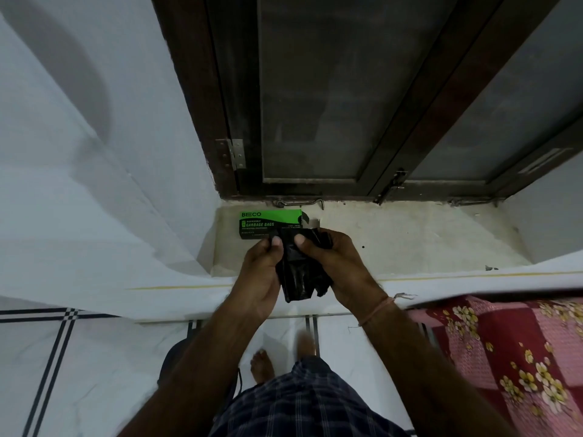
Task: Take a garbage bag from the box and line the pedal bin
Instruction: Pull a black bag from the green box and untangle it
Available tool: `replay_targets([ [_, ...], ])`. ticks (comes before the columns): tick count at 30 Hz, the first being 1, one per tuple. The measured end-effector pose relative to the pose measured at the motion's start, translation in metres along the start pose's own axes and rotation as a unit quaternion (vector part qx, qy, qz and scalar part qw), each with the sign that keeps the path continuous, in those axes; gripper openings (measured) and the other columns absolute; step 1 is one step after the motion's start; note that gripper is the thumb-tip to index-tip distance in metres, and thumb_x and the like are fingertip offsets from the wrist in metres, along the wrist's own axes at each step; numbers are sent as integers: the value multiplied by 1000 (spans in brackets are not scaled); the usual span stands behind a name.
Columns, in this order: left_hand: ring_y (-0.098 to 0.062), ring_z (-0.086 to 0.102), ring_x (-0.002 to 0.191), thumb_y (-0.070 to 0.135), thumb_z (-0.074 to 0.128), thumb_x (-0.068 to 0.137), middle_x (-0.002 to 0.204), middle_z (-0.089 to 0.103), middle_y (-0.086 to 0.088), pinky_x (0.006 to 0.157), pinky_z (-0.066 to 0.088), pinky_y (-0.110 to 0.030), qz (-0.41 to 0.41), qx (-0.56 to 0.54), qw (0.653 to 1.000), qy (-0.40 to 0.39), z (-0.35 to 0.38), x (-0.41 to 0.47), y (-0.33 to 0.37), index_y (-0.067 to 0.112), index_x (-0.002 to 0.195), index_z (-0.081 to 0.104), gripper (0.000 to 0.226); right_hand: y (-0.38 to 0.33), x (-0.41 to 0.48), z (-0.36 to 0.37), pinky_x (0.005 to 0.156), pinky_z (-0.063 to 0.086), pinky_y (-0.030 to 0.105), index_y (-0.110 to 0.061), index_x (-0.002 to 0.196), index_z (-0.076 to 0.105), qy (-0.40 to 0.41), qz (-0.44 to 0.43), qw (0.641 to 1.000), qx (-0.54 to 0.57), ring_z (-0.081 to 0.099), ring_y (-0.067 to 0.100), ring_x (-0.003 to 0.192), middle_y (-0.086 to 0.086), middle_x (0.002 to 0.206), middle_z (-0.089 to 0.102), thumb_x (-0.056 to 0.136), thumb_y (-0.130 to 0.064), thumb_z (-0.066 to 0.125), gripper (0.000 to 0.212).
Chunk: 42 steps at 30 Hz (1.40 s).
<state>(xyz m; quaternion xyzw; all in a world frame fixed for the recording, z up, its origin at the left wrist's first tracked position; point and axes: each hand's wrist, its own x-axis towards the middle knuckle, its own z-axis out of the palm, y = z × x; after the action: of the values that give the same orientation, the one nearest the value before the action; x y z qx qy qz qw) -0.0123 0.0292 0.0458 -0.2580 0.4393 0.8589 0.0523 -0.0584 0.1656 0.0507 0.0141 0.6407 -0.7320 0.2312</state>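
— Above the window sill point(410, 244), what do the hands hold?

— Both pinch the folded black bag point(298, 272). The left hand point(262, 272) grips its edge at 9 o'clock, the right hand point(334, 260) at 3 o'clock, thumbs pressed on top. The long axis of the bag runs from 12 to 6 o'clock, the free end hanging down.

— And the box point(268, 223)?

— It lies on the sill at 11 o'clock from the bag, nearer the left hand.

— What is hidden?

— The bag's mouth I cannot make out, and no bin is surely visible.

The green box point(270, 224) on the windowsill reads "BECO" and "GARBAGE BAGS"; smaller print is illegible.
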Motion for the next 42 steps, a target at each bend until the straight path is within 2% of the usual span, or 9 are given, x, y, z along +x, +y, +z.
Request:
replay_targets([
  [3,-27,72,111,26,51,104,120,74,-14,85,60,-35,3,-3,1000,-11,7,0,0,5,127,64,34,0,0,-4,77,60,27,8,118,68,14,8,1000,16,77,20,89,11,96,78,100,-10,61,26],
  [7,-27,75,102,20,64,98,112,77,-13,72,61,-36,3,20,999,39,9,2,1,8,121,69,26,-2,7,-15,76,61,29,8,116,68,27,7,999,19,77,19,86,10,93,77,102,-11,58,25],
  [12,-26,71,109,19,57,101,116,76,-10,78,58,-35,5,40,997,61,20,8,-4,14,118,70,22,-7,23,-33,85,60,40,4,111,70,55,-2,998,-35,74,27,93,17,99,76,105,-12,53,24],
  [17,-27,70,110,21,43,108,118,74,-10,83,57,-37,5,16,998,64,44,15,-14,15,121,65,26,-15,17,-34,90,59,36,3,116,70,-3,17,1000,16,74,29,104,19,109,76,108,-27,46,39],
  [22,-30,72,109,30,53,100,119,73,-16,79,61,-35,25,-23,998,47,57,13,-21,5,128,64,38,-20,17,-50,92,60,42,4,115,72,-72,18,997,20,73,40,105,29,111,73,98,-17,66,28],
  [25,-29,74,105,16,53,103,115,76,-15,79,61,-38,33,-20,997,65,55,11,-22,7,122,68,25,-20,23,-58,84,62,36,7,118,69,-49,35,998,36,75,32,97,28,110,74,98,-12,65,27],
  [28,-33,71,110,18,56,102,116,75,-16,87,58,-42,31,-4,996,87,49,10,-24,9,118,70,24,-22,29,-63,77,62,30,8,118,67,-41,38,998,31,75,27,92,24,107,75,100,-11,62,27],
  [37,-26,72,108,16,50,104,117,75,-11,84,60,-34,58,7,994,88,54,11,-25,8,124,66,27,-13,38,-64,87,59,35,0,120,70,-49,35,998,-15,73,33,105,20,112,76,106,-13,52,27],
  [42,-27,71,109,17,47,105,122,71,-16,88,60,-34,53,5,995,84,61,10,-28,5,127,63,30,-18,28,-64,94,59,37,1,125,68,-103,62,991,57,72,33,111,22,117,75,108,-31,45,43],
])
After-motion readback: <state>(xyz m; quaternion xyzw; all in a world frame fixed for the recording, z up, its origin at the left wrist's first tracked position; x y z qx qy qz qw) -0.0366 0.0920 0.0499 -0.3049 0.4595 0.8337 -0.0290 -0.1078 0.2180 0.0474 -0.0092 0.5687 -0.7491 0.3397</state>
